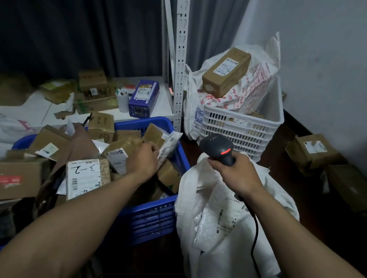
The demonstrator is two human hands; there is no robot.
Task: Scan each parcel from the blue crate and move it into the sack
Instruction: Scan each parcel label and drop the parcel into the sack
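Note:
The blue crate stands at lower centre, piled with brown cardboard parcels and white-labelled packets. Over its far right corner my left hand grips a small white packet with a barcode label. My right hand holds a black handheld scanner with a red light lit, its head pointing left toward that packet. Below the right hand, the white sack stands open on the floor with white padded packets inside. The scanner's black cable trails down over the sack.
A white slotted crate behind the sack holds printed bags and a brown box. A white metal shelf post rises behind the blue crate; its low shelf carries boxes. More brown boxes lie on the dark floor at right, by the wall.

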